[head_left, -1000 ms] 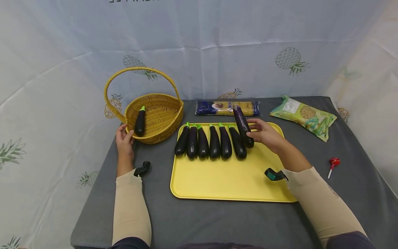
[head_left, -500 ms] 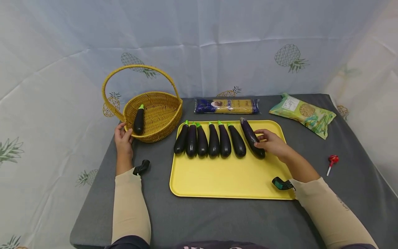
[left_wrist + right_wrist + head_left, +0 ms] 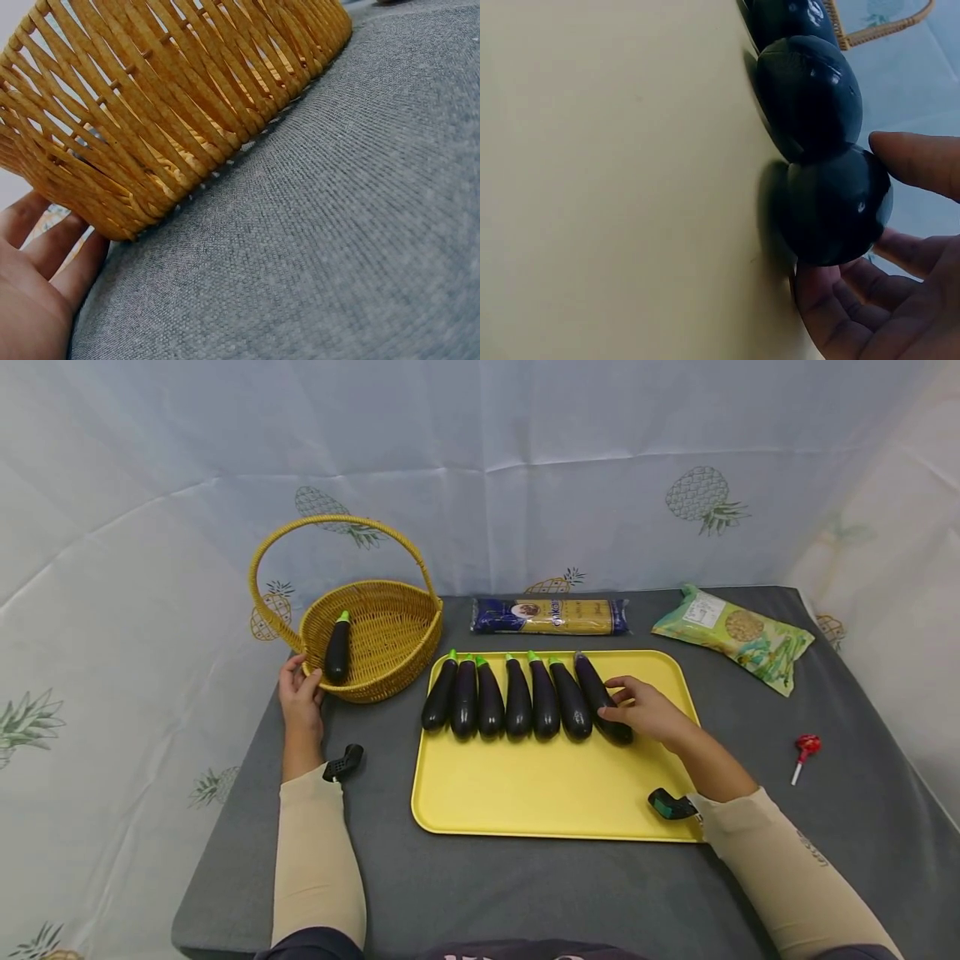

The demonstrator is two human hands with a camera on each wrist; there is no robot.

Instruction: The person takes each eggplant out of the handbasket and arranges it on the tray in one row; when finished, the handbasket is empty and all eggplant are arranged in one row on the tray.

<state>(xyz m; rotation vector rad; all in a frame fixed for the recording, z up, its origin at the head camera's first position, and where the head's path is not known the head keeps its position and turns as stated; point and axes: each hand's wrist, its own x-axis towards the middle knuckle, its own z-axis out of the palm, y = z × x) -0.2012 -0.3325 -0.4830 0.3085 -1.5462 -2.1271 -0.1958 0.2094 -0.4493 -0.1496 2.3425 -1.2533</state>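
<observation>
A row of dark eggplants [image 3: 517,702] lies side by side across the yellow tray [image 3: 555,802], most with bright green stem ends. At the row's right end my right hand [image 3: 648,712] holds an eggplant [image 3: 597,693] whose tip is dark purple. In the right wrist view, my thumb [image 3: 919,159] lies on its near end and my fingers curl under it. This eggplant [image 3: 836,206] sits against its neighbour. My left hand [image 3: 300,697] grips the rim of a yellow wicker basket [image 3: 390,668] at its near left. One eggplant [image 3: 338,649] leans inside the basket.
Behind the tray lies a blue and yellow pasta packet [image 3: 551,617]. A green snack bag [image 3: 735,635] is at the back right, with a red lollipop [image 3: 807,747] nearer on the grey table [image 3: 562,893]. A pineapple-print cloth [image 3: 570,443] hangs behind.
My right hand lowers its eggplant onto the tray's right part, then slides it left beside the row. The left hand stays at the basket.
</observation>
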